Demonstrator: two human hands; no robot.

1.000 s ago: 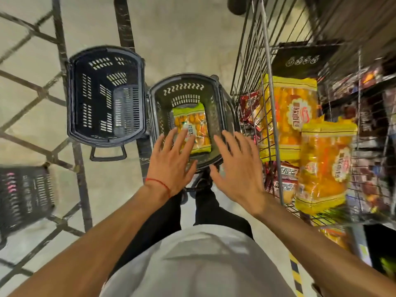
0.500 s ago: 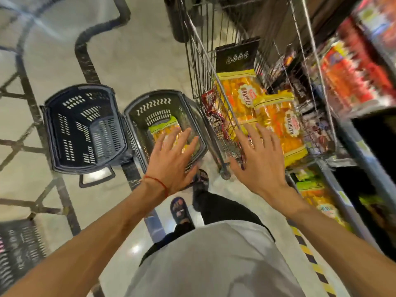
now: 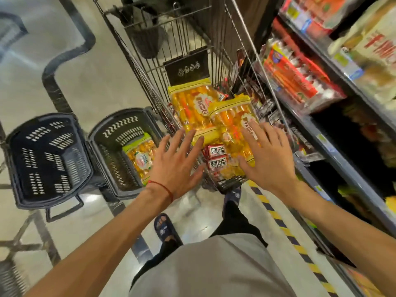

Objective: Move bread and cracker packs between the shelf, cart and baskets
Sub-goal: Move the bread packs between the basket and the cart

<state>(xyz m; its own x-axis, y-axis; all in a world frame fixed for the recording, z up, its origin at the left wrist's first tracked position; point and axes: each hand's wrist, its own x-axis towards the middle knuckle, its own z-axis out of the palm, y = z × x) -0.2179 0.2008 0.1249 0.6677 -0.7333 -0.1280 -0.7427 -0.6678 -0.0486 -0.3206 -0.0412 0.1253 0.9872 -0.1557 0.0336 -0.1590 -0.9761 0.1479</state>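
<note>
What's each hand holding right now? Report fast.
Left hand: open, fingers spread, holding nothing.
Right hand: open, fingers spread, holding nothing.

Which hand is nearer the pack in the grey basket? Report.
Left. The left hand hovers just right of the pack; the right hand is farther right, over the cart.

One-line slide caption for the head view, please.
Left hand and right hand, both open, reach toward bread packs in the cart; one pack lies in a floor basket.
</note>
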